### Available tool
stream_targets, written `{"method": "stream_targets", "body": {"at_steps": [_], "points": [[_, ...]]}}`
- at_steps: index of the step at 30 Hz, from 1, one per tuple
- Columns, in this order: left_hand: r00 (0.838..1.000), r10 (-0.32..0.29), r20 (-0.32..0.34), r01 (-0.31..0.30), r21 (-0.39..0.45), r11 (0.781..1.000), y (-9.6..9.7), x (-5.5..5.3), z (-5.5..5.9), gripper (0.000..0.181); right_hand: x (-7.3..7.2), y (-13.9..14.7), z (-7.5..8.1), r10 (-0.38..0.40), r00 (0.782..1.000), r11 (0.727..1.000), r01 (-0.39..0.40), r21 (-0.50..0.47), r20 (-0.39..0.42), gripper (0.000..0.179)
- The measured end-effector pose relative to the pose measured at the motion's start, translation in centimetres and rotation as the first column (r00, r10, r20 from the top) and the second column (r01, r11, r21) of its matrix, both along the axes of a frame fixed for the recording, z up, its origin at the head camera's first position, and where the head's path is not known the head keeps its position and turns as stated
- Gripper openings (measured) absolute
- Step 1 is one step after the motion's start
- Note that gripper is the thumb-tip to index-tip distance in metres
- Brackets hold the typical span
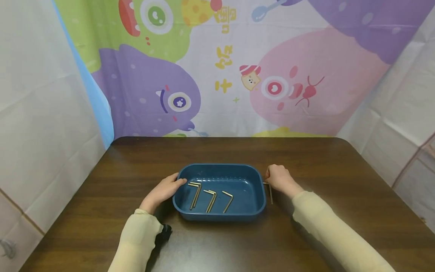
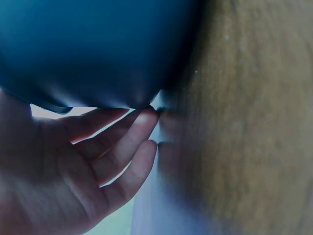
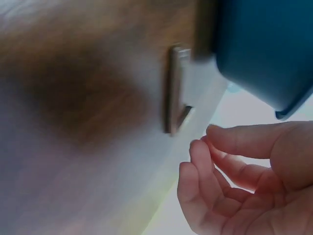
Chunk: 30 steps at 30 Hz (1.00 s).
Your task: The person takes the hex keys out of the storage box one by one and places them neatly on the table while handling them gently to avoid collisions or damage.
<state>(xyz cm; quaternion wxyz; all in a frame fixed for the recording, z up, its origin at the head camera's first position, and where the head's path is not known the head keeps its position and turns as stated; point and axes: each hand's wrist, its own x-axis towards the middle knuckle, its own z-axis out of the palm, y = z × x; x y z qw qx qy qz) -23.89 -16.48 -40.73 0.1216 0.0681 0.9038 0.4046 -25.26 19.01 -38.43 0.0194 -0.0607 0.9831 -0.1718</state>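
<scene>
A dark blue tray (image 1: 217, 216) sits on a brown wooden table (image 1: 326, 166) and holds several L-shaped brass hex keys (image 1: 210, 200). My left hand (image 1: 164, 189) lies against the tray's left side, its straight fingers (image 2: 132, 142) touching the blue wall (image 2: 98, 49). My right hand (image 1: 279, 178) hovers at the tray's right rim with loosely curled fingers (image 3: 215, 166) that hold nothing. One more hex key (image 1: 270, 193) lies on the table just right of the tray. In the right wrist view this key (image 3: 172, 93) sits a short way from the fingertips, beside the tray (image 3: 264, 49).
A colourful cartoon backdrop (image 1: 217, 75) hangs behind the table, with white sheets at both sides. The table's far edge (image 1: 231, 138) and rounded corners are in view. A black strap (image 1: 165, 230) sits at my left wrist.
</scene>
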Motion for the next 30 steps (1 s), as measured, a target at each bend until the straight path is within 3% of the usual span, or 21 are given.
{"method": "stream_targets", "body": {"at_steps": [6, 11, 15, 20, 24, 30], "points": [[1.000, -0.007, -0.003, 0.007, -0.003, 1.000, 0.0, 0.0, -0.1, 0.052, 0.4, -0.7, 1.4, 0.022, 0.995, 1.000, -0.023, -0.013, -0.102, 0.012], [1.000, -0.012, 0.002, 0.012, 0.011, 1.000, -0.1, -0.1, -0.1, 0.053, 1.0, -2.2, 2.6, 0.039, 0.974, 0.999, -0.044, -0.014, -0.225, 0.015], [1.000, -0.012, 0.004, 0.012, 0.012, 1.000, -0.1, -0.1, -0.1, 0.054, 1.8, -3.8, 2.9, 0.078, 0.965, 0.996, -0.085, -0.017, -0.249, 0.014], [1.000, -0.012, 0.007, 0.011, 0.020, 1.000, -0.1, 0.0, 0.0, 0.053, 2.4, -5.6, 2.7, 0.127, 0.962, 0.990, -0.138, -0.030, -0.240, 0.008], [1.000, -0.004, 0.010, 0.003, 0.016, 1.000, -0.1, 0.1, 0.0, 0.052, 2.7, -6.7, 2.3, 0.173, 0.969, 0.984, -0.179, -0.020, -0.175, 0.007], [1.000, -0.006, 0.012, 0.006, 0.020, 1.000, -0.1, 0.0, 0.1, 0.053, 3.0, -8.1, 1.5, 0.202, 0.977, 0.979, -0.200, 0.037, -0.065, 0.020]]}}
